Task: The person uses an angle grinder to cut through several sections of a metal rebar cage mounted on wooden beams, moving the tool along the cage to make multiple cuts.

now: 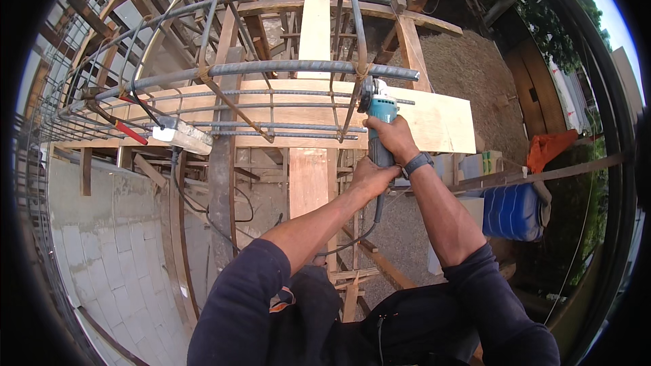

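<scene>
Both hands are on a teal and black angle grinder (pixel 382 110). My right hand (pixel 395 134), with a dark watch on its wrist, grips the body close behind the grinder's head. My left hand (pixel 374 175) wraps the rear of the handle, where the power cord (pixel 378 209) comes out. The grinder's head points away from me, beside the end stirrup (pixel 351 108) of a rebar cage (pixel 244 70). Its guard sits just below a thick ribbed bar; whether the disc touches steel cannot be told. Wire ties bind the cage's bars and stirrups.
Beneath the cage lies a plywood formwork board (pixel 437 119) on timber supports. A white power strip (pixel 175 134) and red-handled pincers (pixel 129 132) are at the left. Open gaps show ground below. A concrete block wall (pixel 101 259) stands lower left; a blue drum (pixel 511 212) is at right.
</scene>
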`<state>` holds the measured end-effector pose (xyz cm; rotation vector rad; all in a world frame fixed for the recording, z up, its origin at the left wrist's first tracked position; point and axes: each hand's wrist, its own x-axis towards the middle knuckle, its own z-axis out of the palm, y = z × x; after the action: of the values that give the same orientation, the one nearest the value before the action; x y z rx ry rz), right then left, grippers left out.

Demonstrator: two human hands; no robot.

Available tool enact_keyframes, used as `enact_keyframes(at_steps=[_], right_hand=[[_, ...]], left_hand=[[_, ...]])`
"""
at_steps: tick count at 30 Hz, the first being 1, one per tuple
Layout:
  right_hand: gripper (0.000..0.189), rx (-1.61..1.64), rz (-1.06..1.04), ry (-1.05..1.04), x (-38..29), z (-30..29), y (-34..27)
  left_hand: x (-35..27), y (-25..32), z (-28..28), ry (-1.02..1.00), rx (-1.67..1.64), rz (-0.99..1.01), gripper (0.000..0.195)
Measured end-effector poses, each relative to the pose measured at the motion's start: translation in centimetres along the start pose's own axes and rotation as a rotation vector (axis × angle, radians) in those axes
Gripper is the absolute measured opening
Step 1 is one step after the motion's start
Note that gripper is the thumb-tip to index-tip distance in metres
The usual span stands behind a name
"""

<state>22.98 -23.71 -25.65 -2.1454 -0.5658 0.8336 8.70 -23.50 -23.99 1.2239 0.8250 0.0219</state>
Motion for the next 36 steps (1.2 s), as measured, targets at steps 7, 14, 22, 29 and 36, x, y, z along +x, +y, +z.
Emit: enact_keyframes(at_steps=[7,14,22,29,36], right_hand=[[0.06,-0.005,0.044,-0.022,0.3,0.3,-0.2],[0.066,0.0,0.015,-0.003,0.1,-0.3,-0.8],[0.082,-0.041,0.014,0.01,0.5,-0.1,-1.0],[0.085,-0.048,-0.004,-0.004,0.6,-0.4,-0.9],[0.079,-0.048,0.016,-0.018,0.3,-0.5,-1.8]], left_hand=[[0.6,-0.9,-0.1,0.013,-0.035,-0.011,0.039],[0.0,0.0,0.4,0.079,-0.013,-0.035,0.037],[2.7,-2.9,0.8,0.104,-0.108,-0.086,0.03],[2.9,-3.0,0.9,0.13,-0.213,-0.103,0.033],[2.2,-2.1,0.9,0.076,-0.279,-0.071,0.025]])
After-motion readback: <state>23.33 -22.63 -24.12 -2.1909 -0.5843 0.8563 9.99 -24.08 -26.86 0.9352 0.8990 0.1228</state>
